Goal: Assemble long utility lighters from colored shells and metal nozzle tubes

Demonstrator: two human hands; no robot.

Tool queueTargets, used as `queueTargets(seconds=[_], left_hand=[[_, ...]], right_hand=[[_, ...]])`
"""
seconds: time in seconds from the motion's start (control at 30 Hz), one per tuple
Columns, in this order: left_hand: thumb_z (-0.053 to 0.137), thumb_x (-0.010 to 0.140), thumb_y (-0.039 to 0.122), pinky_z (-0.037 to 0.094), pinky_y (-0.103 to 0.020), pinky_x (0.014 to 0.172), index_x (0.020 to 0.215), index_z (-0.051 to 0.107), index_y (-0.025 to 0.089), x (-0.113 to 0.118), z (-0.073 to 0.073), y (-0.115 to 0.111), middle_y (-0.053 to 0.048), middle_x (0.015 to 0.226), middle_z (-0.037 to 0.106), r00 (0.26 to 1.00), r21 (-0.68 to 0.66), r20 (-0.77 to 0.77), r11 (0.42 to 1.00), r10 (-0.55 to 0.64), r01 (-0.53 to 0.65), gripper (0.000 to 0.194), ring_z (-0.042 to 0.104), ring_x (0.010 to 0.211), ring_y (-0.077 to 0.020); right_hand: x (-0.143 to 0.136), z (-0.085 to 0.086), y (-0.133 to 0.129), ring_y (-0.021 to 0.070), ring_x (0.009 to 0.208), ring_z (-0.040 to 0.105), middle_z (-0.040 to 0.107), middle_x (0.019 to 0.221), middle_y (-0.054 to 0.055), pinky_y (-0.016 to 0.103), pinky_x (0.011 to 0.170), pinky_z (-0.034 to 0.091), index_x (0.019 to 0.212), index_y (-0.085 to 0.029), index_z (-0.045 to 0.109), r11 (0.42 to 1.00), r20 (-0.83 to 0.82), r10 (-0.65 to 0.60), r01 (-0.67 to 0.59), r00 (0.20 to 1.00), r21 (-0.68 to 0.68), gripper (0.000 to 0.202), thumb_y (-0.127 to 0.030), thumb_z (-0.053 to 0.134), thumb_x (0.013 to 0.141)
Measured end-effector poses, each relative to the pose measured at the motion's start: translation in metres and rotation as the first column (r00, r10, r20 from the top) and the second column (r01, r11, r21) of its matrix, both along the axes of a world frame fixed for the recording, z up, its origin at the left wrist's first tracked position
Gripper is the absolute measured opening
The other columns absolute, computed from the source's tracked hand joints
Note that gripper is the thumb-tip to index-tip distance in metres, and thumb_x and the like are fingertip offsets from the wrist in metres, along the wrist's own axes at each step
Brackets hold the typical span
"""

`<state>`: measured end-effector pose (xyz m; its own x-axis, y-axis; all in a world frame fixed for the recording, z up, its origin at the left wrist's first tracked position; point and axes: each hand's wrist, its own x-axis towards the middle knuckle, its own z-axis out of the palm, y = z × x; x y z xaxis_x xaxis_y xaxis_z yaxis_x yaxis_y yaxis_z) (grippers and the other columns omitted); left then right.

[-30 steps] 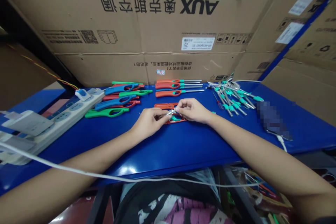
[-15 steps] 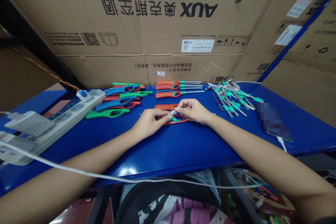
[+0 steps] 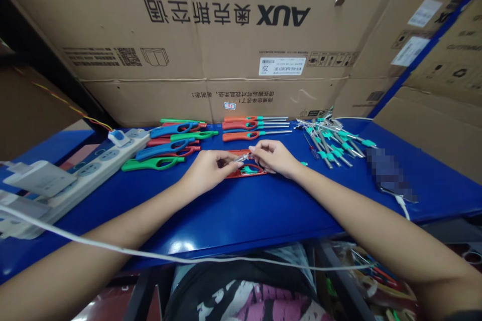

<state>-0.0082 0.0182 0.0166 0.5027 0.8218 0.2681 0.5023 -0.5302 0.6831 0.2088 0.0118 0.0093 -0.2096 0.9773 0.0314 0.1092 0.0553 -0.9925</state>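
Note:
My left hand (image 3: 206, 171) pinches a small clear piece (image 3: 241, 158) between thumb and fingers. At its right end, the fingertips of my right hand (image 3: 274, 157) are closed on the same piece; exactly what they grip is too small to make out. Right beneath, on the blue table, lies an opened orange-red lighter shell (image 3: 246, 174), its two halves apart, partly hidden by both hands. A teal trigger part (image 3: 248, 169) sits within the nearer half, by the handle loop.
Blue, green and red lighter handles (image 3: 160, 163) lie left; orange lighters with metal tubes (image 3: 241, 136) lie behind my hands. Metal tubes with teal parts (image 3: 331, 143) are heaped right, beside a blurred dark device (image 3: 387, 173). A power strip (image 3: 94, 165) stands left; a white cable (image 3: 158, 256) crosses in front.
My left hand has shifted slightly up and left, covering more of the far shell half's left end. Both hands keep the clear piece between them.

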Motion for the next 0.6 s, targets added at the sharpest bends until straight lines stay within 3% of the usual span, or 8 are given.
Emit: queueTargets(seconds=[0.13,0.3,0.6], left_hand=[[0.066,0.086,0.047,0.045,-0.026,0.063,0.094,0.075,0.019,-0.007,0.011,0.0,-0.003,0.079,0.075,0.994,0.07,-0.109,0.997,-0.025,0.033,0.031,0.064,0.069,-0.0172],[0.065,0.088,0.044,0.048,-0.032,0.075,0.086,0.075,0.02,-0.008,0.009,0.001,-0.006,0.087,0.073,0.976,0.196,-0.198,0.972,-0.088,0.127,0.026,0.063,0.084,-0.0216],[0.068,0.086,0.038,0.046,-0.027,0.063,0.095,0.075,0.017,-0.007,0.001,0.001,-0.007,0.089,0.071,0.972,0.111,-0.212,0.986,-0.1,0.126,0.024,0.059,0.068,-0.0157]], right_hand=[[0.009,0.001,0.006,0.0025,0.028,0.033,0.049,0.046,-0.007,0.017,0.028,0.024,0.067,-0.017,0.054,0.997,-0.012,-0.075,0.075,0.997,-0.002,0.038,-0.049,0.071,0.081],[0.019,-0.001,0.014,0.0011,0.032,0.03,0.052,0.052,-0.005,0.017,0.029,0.021,0.068,-0.016,0.057,0.994,-0.068,-0.105,0.103,0.992,-0.038,0.035,-0.045,0.068,0.085],[0.018,-0.003,0.013,0.0014,0.033,0.03,0.051,0.052,-0.005,0.018,0.031,0.021,0.067,-0.016,0.057,0.996,-0.033,-0.092,0.091,0.995,-0.02,0.034,-0.044,0.066,0.085]])
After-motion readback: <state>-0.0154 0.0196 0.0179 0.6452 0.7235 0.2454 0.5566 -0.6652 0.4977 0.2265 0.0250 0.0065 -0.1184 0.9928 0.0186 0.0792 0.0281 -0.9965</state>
